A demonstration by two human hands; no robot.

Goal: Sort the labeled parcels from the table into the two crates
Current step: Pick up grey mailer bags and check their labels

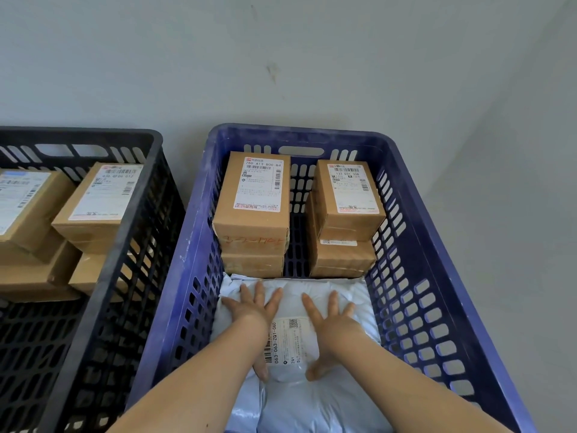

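- Grey-blue poly mailer (315, 401) lies in the near end of the blue crate (415, 292). It's all puffy and crinkled, with its white shipping label (288, 342) facing up.
- Both hands are on it. The left hand (256, 307) and right hand (331, 320) lie flat, palms down, fingers straight and fanned out, one on each side of the label. They're not gripping anything, just pressing on the bag. The thumbs run back toward the person along the label's edges.
- Some of the same plastic sticks out at the near left. Can't tell if that's another bag or just a fold.
- Further back in the same crate there are two piles of cardboard boxes, the left stack (253, 195) and the right stack (346, 198). They stand against the far wall of the crate with a gap between them. The top box of each has its label up, and the mailer's far edge reaches the foot of both.
- Off to the left, just beside the blue one, is the black crate (134, 245). It has more labelled boxes (93, 198) piled inside.
- Behind both crates is a plain grey wall (281, 57).
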